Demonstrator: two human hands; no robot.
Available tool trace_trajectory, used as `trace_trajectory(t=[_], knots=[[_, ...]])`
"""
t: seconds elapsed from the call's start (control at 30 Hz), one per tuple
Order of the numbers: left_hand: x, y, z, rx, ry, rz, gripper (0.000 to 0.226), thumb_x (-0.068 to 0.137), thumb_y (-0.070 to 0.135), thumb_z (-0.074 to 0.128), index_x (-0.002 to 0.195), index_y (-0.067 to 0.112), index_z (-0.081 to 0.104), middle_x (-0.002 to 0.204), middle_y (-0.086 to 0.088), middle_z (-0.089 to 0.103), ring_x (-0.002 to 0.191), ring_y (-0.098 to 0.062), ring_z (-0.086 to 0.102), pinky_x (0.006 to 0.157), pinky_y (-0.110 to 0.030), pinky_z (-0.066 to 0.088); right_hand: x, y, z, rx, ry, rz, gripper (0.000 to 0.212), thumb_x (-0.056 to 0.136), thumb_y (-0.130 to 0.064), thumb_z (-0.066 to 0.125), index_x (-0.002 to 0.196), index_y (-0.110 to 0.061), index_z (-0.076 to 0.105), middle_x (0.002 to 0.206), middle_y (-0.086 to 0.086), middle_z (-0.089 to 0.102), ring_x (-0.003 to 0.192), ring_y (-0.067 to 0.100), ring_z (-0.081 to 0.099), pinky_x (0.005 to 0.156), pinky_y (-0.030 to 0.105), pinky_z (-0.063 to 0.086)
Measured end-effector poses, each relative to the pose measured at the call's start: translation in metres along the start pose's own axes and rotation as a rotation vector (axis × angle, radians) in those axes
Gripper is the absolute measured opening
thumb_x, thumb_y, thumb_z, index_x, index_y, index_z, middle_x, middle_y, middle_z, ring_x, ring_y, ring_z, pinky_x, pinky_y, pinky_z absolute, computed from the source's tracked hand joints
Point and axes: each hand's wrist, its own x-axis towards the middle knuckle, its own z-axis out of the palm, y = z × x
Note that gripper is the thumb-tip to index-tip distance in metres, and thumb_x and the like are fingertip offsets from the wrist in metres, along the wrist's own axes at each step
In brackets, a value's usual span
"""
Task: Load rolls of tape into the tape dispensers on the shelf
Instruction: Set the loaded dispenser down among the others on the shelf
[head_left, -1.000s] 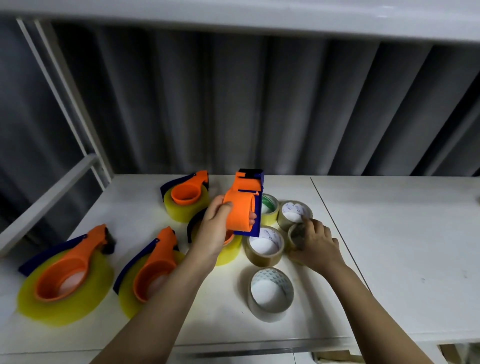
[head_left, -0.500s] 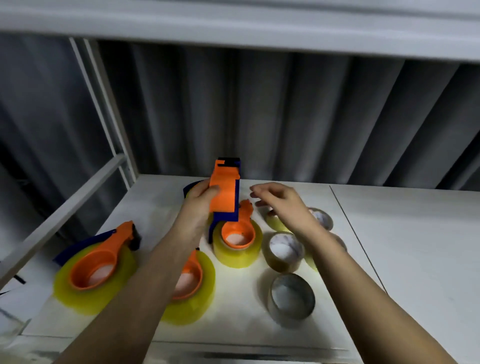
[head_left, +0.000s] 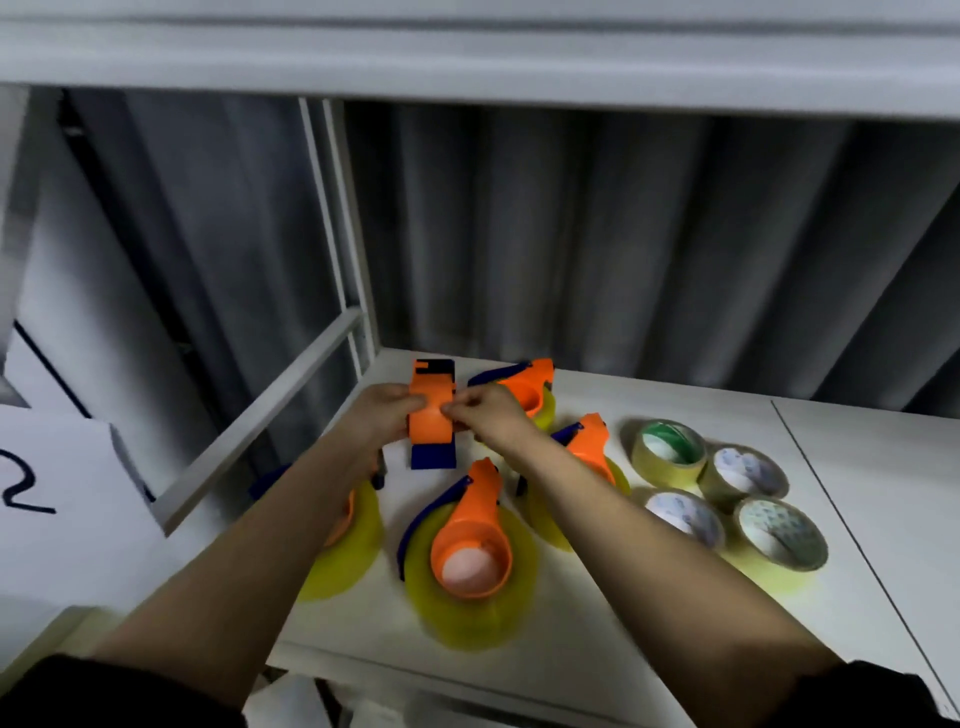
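An orange and blue tape dispenser (head_left: 432, 415) with no roll on it is held above the white shelf (head_left: 597, 649). My left hand (head_left: 382, 415) grips its left side and my right hand (head_left: 485, 418) pinches its right side. Several loaded dispensers lie on the shelf, each orange body set in a yellow tape roll: one at the front centre (head_left: 470, 551), one to the right (head_left: 589, 457), one behind my right hand (head_left: 524, 387), one partly hidden under my left forearm (head_left: 348, 540). Several loose tape rolls sit at the right, among them a green-cored roll (head_left: 670, 452) and a near roll (head_left: 782, 535).
A white shelf post (head_left: 343, 234) and a slanted rail (head_left: 260, 421) stand at the left. A white sheet with a black mark (head_left: 47, 499) is at far left. The shelf above (head_left: 467, 52) overhangs. Grey curtain folds hang behind.
My right hand left the loose rolls and came onto the held dispenser. The view has swung left, so the shelf contents now sit further right in the frame.
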Motion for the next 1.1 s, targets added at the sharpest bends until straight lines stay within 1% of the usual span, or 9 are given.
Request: trace_trajectory(t=[0.07, 0.13, 0.23, 0.4, 0.57, 0.83, 0.9, 1.0, 1.1], knots=[[0.009, -0.008, -0.003, 0.080, 0.037, -0.027, 0.012, 0.090, 0.009, 0.062, 0.079, 0.012, 0.062, 0.066, -0.004, 0.059, 0.062, -0.013, 0.054, 0.059, -0.022, 0.046, 0.008, 0.010, 0.007, -0.057, -0.011, 0.026, 0.023, 0.090, -0.018, 0.066, 0.101, 0.001, 0.071, 0.095, 0.012, 0.069, 0.093, 0.025, 0.064, 0.085, 0.036, 0.052], [0.020, -0.017, -0.005, 0.142, 0.080, -0.056, 0.011, 0.087, 0.010, 0.067, 0.078, 0.009, 0.060, 0.061, -0.004, 0.053, 0.057, -0.012, 0.049, 0.055, -0.020, 0.043, 0.013, 0.019, 0.013, -0.094, -0.012, 0.048, 0.022, 0.088, -0.019, 0.068, 0.101, -0.002, 0.072, 0.097, 0.010, 0.069, 0.096, 0.023, 0.065, 0.092, 0.039, 0.051], [0.035, -0.026, -0.010, 0.215, 0.114, -0.083, 0.017, 0.083, 0.014, 0.071, 0.089, 0.003, 0.061, 0.067, -0.007, 0.054, 0.060, -0.015, 0.051, 0.058, -0.024, 0.045, 0.020, 0.027, 0.020, -0.135, -0.001, 0.062, 0.023, 0.088, -0.021, 0.069, 0.103, -0.004, 0.072, 0.105, 0.013, 0.070, 0.100, 0.026, 0.065, 0.092, 0.040, 0.051], [0.049, -0.032, -0.006, 0.547, 0.114, 0.026, 0.036, 0.082, 0.021, 0.066, 0.055, 0.011, 0.045, 0.057, -0.006, 0.048, 0.059, -0.021, 0.051, 0.060, -0.029, 0.039, 0.029, 0.034, 0.026, -0.272, -0.019, 0.085, 0.021, 0.087, -0.020, 0.068, 0.103, -0.007, 0.073, 0.109, 0.011, 0.068, 0.102, 0.025, 0.063, 0.087, 0.034, 0.049], [0.045, -0.025, 0.000, 0.910, 0.218, 0.018, 0.027, 0.087, 0.041, 0.052, 0.070, 0.021, 0.046, 0.069, 0.001, 0.057, 0.080, -0.021, 0.055, 0.082, -0.037, 0.027, 0.030, 0.032, 0.026, -0.440, 0.023, 0.061, 0.025, 0.089, -0.022, 0.061, 0.111, -0.018, 0.072, 0.120, 0.008, 0.067, 0.112, 0.026, 0.061, 0.092, 0.039, 0.050], [0.045, -0.026, 0.003, 1.062, 0.247, 0.038, 0.026, 0.088, 0.043, 0.046, 0.081, 0.020, 0.053, 0.072, 0.003, 0.056, 0.084, -0.020, 0.056, 0.083, -0.038, 0.026, 0.027, 0.034, 0.025, -0.435, 0.036, 0.050, 0.029, 0.090, -0.022, 0.059, 0.117, -0.017, 0.070, 0.123, 0.008, 0.066, 0.114, 0.025, 0.060, 0.095, 0.038, 0.049], [0.043, -0.026, 0.001, 1.102, 0.263, 0.057, 0.033, 0.089, 0.049, 0.043, 0.093, 0.019, 0.056, 0.082, 0.001, 0.063, 0.090, -0.022, 0.058, 0.084, -0.038, 0.028, 0.025, 0.032, 0.023, -0.440, 0.036, 0.026, 0.030, 0.092, -0.025, 0.059, 0.119, -0.018, 0.068, 0.123, 0.007, 0.065, 0.114, 0.025, 0.060, 0.094, 0.037, 0.049], [0.044, -0.025, 0.001, 1.125, 0.361, 0.192, 0.044, 0.092, 0.050, 0.042, 0.119, 0.018, 0.054, 0.113, -0.005, 0.063, 0.108, -0.026, 0.057, 0.092, -0.039, 0.034, 0.020, 0.025, 0.012, -0.451, 0.065, -0.022, 0.029, 0.094, -0.028, 0.054, 0.118, -0.020, 0.068, 0.121, 0.006, 0.066, 0.110, 0.025, 0.061, 0.088, 0.036, 0.050], [0.044, -0.015, 0.011, 1.136, 0.434, 0.409, 0.039, 0.094, 0.038, 0.046, 0.127, 0.018, 0.052, 0.127, -0.007, 0.055, 0.113, -0.026, 0.055, 0.090, -0.038, 0.038, 0.015, 0.018, -0.006, -0.515, 0.123, -0.029, 0.027, 0.094, -0.025, 0.047, 0.110, -0.023, 0.070, 0.110, 0.006, 0.069, 0.100, 0.027, 0.063, 0.074, 0.032, 0.049]])
